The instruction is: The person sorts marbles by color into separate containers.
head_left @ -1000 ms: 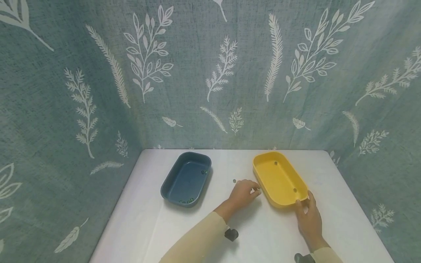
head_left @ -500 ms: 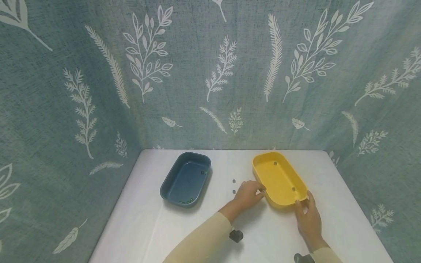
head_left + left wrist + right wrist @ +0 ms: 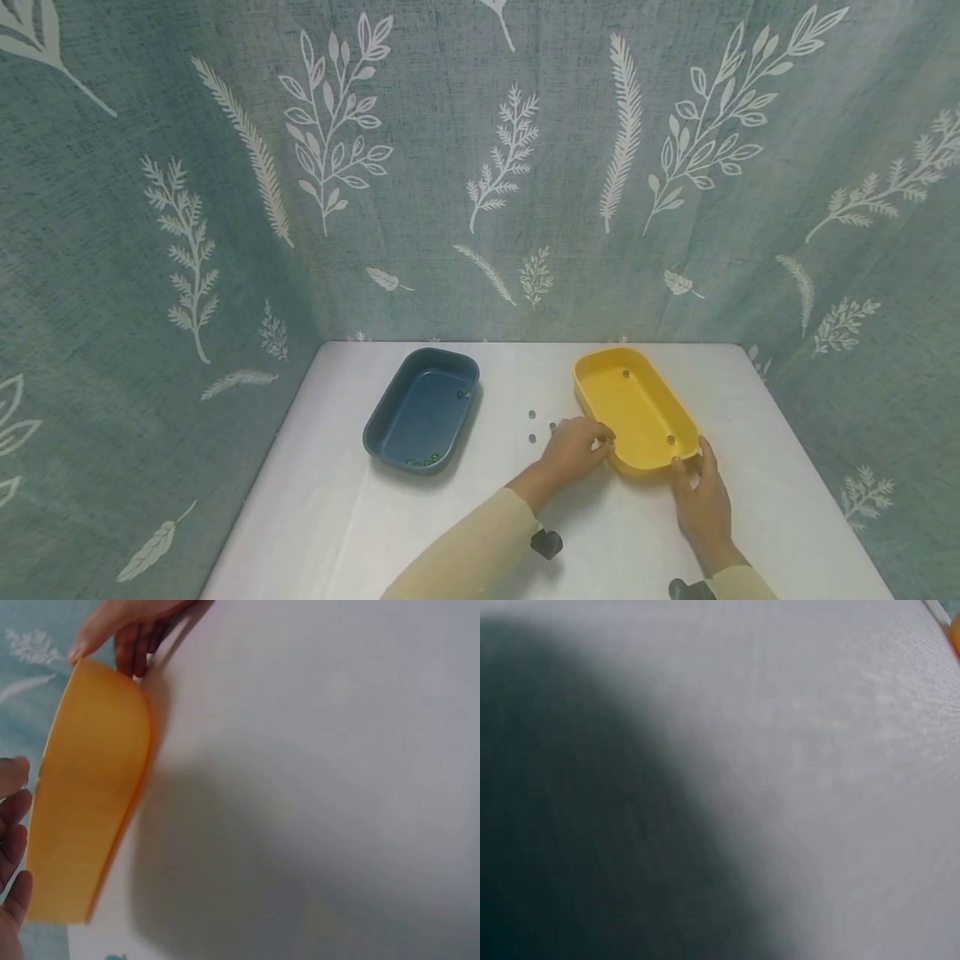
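Note:
My left hand (image 3: 577, 450) is at the left rim of the yellow tray (image 3: 633, 408), thumb and forefinger pinching a small glass marble (image 3: 608, 442) that the fingers mostly hide. My right hand (image 3: 703, 500) grips the tray's near right corner; in the left wrist view, that hand's thumb lies on the rim and its fingers are curled below it. Inside the yellow tray lie one marble (image 3: 626, 374) towards the far end and another marble (image 3: 671, 440) by the near right corner. The left fingers (image 3: 13, 817) show beside the tray wall in the left wrist view.
A dark blue tray (image 3: 422, 412) stands on the left of the white table (image 3: 315, 517), with several green marbles (image 3: 433, 458) in it. Between the trays lie loose marbles (image 3: 532, 438) on the table. A patterned green cloth (image 3: 450, 208) surrounds it. The right wrist view is mostly blurred.
My left hand has moved right, up to the yellow tray's rim, uncovering marbles on the table. The near marble in that tray has shifted slightly. My right hand keeps its grip.

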Available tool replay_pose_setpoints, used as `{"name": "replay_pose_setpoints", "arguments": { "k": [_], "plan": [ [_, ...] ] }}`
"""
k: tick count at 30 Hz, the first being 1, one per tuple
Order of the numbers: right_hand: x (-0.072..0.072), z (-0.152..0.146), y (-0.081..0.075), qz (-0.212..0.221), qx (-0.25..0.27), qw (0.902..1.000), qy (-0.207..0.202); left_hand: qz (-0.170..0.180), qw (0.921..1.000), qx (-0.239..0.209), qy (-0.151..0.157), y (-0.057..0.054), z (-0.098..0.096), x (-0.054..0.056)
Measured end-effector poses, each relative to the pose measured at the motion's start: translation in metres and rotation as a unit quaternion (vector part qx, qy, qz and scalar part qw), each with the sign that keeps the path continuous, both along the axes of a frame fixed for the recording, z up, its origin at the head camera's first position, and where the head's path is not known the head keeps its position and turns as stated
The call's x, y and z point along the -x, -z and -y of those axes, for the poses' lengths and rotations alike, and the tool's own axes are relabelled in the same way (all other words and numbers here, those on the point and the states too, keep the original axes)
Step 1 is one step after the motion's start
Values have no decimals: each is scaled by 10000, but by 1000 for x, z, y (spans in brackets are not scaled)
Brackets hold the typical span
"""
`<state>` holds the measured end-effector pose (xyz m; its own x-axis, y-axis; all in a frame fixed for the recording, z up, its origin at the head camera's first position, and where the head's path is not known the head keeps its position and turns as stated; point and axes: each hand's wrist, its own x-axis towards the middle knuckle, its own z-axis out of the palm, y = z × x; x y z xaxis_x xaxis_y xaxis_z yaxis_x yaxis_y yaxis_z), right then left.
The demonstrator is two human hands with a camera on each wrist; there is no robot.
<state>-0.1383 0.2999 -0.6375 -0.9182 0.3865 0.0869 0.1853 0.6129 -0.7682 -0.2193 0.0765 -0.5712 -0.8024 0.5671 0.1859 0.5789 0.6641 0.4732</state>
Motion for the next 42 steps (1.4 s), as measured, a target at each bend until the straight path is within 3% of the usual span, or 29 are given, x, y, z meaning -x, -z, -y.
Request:
{"name": "replay_pose_setpoints", "arguments": {
  "k": [13, 24, 42],
  "plan": [
    [1, -1, 1, -56, -69, 10000, -22, 18, 9999, -98, 36, -1, -6, -4],
    [0, 0, 2, -72, 22, 10000, -30, 174, 9995, -274, -53, 6, -11, -4],
    [0, 1, 2, -142, -59, 9999, -26, -114, 9999, -83, -68, 5, -14, -9]
  ]
}}
